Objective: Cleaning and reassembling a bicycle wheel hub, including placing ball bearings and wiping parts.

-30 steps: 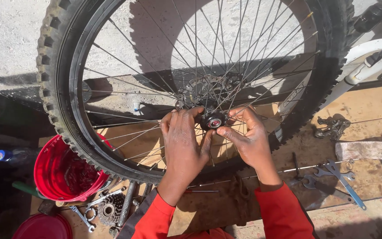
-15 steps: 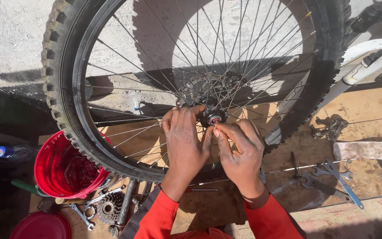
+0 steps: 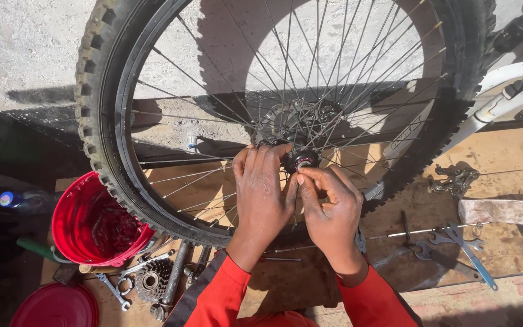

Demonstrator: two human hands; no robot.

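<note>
Black knobby rubber tyre (image 3: 101,109), block tread pattern, on a black rim with thin silver spokes (image 3: 346,66) crossing in a fan pattern. Black hub end (image 3: 301,160) with a red ring, at centre frame. Both hands, left hand (image 3: 261,194) and right hand (image 3: 333,209), come out of bright red-orange sleeves (image 3: 225,290). Red plastic bucket (image 3: 86,221) at 8 o'clock, darker red smears inside. Red round lid (image 3: 55,306) at 7 o'clock. Grey metal toothed cog (image 3: 151,281) beside it. White bike frame tube (image 3: 506,97) at 2 o'clock. Tan wooden board (image 3: 509,151), dark stains. Blue-handled flat spanner (image 3: 470,254) at 4 o'clock. Off-white rag (image 3: 503,212) at 3 o'clock. Blue bottle cap (image 3: 7,198) at 9 o'clock.
</note>
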